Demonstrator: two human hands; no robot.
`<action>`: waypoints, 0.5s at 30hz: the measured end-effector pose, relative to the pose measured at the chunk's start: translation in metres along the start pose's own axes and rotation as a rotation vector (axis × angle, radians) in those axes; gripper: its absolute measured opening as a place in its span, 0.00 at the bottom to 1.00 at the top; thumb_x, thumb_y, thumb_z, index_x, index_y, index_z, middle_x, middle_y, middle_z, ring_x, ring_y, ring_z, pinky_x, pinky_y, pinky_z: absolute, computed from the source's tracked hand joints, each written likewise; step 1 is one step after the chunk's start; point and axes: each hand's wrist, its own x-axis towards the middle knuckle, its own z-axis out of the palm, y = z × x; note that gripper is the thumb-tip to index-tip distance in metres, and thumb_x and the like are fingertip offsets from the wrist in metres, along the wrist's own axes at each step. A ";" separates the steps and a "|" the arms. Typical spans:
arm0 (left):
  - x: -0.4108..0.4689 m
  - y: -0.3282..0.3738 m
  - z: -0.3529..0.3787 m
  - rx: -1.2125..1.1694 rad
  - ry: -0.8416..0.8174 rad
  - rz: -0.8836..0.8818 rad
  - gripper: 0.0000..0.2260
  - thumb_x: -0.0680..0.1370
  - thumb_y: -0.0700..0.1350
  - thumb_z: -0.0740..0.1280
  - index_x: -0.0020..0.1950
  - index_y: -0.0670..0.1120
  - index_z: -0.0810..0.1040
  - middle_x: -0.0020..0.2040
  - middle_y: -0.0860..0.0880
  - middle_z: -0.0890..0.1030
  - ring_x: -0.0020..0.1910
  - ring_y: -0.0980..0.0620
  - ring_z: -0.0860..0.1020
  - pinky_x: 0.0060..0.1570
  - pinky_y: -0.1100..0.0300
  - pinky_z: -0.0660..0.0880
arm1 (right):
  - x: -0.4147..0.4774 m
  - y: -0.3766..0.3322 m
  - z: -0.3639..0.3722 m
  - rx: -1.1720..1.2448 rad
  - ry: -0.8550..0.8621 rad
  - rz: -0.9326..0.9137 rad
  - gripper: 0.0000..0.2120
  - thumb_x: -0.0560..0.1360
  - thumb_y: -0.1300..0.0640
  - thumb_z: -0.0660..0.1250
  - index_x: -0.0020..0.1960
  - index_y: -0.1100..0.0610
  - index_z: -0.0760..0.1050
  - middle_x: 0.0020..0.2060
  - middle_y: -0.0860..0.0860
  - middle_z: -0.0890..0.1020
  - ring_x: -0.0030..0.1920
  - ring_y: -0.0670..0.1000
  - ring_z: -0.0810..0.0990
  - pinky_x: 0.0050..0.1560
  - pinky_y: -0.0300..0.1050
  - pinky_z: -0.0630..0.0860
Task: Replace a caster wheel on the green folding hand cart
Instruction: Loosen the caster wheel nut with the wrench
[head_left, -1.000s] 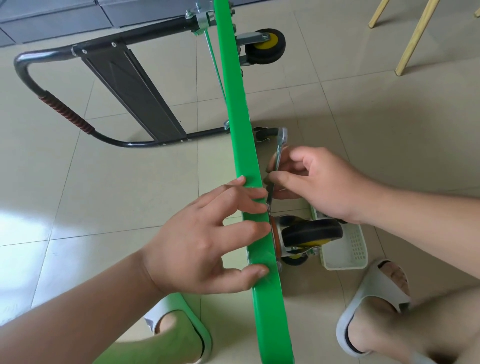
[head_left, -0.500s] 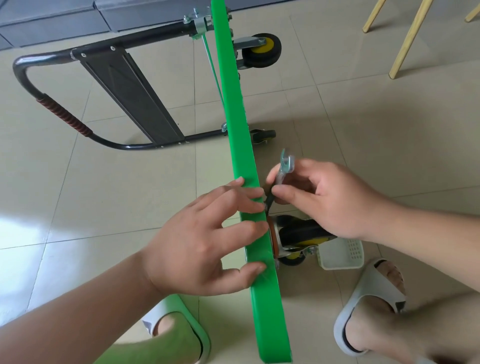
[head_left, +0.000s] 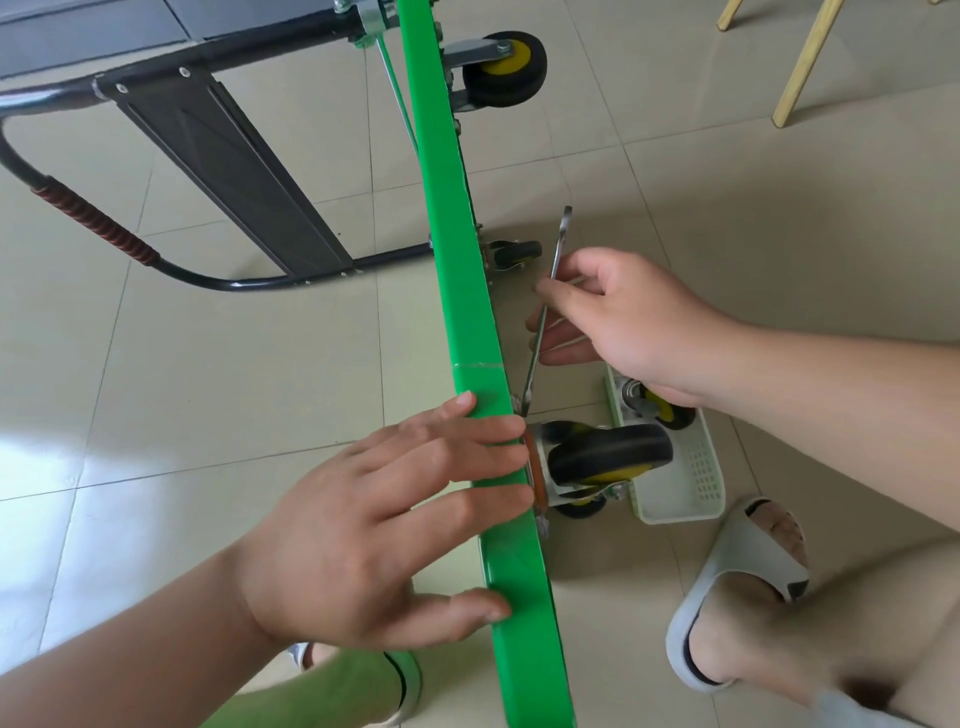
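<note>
head view: spare caster (head_left: 661, 409) in white basket (head_left: 698, 483), wrench (head_left: 559, 244) in right hand (head_left: 639, 322)

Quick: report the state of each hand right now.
Left hand: open, straight fingers pressing on the green cart edge.
Right hand: closed on the wrench, pinching its shaft.

Pale glossy floor tiles (head_left: 208, 364) carry the green hand cart (head_left: 452, 208) standing on edge, a small white basket (head_left: 696, 483) just right of it, and wooden legs (head_left: 802, 62) far right.
</note>
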 end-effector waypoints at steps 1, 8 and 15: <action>0.000 -0.001 0.000 -0.005 -0.002 0.005 0.23 0.83 0.60 0.65 0.67 0.43 0.76 0.65 0.41 0.82 0.75 0.46 0.75 0.75 0.42 0.72 | 0.001 -0.002 0.001 0.005 -0.009 0.011 0.07 0.83 0.55 0.65 0.56 0.56 0.79 0.46 0.56 0.87 0.46 0.54 0.88 0.50 0.50 0.85; -0.004 -0.008 -0.003 0.020 -0.032 0.056 0.23 0.84 0.60 0.64 0.68 0.42 0.76 0.69 0.43 0.79 0.77 0.45 0.73 0.76 0.43 0.71 | 0.007 -0.007 0.007 0.021 -0.021 0.067 0.07 0.83 0.55 0.65 0.54 0.58 0.78 0.44 0.60 0.87 0.42 0.57 0.88 0.47 0.50 0.86; -0.006 0.002 0.007 0.039 -0.003 0.005 0.22 0.85 0.61 0.61 0.67 0.43 0.75 0.69 0.43 0.74 0.78 0.44 0.71 0.78 0.42 0.68 | 0.001 -0.008 0.016 0.040 -0.056 0.088 0.05 0.83 0.56 0.66 0.54 0.57 0.77 0.44 0.60 0.87 0.43 0.57 0.88 0.44 0.47 0.86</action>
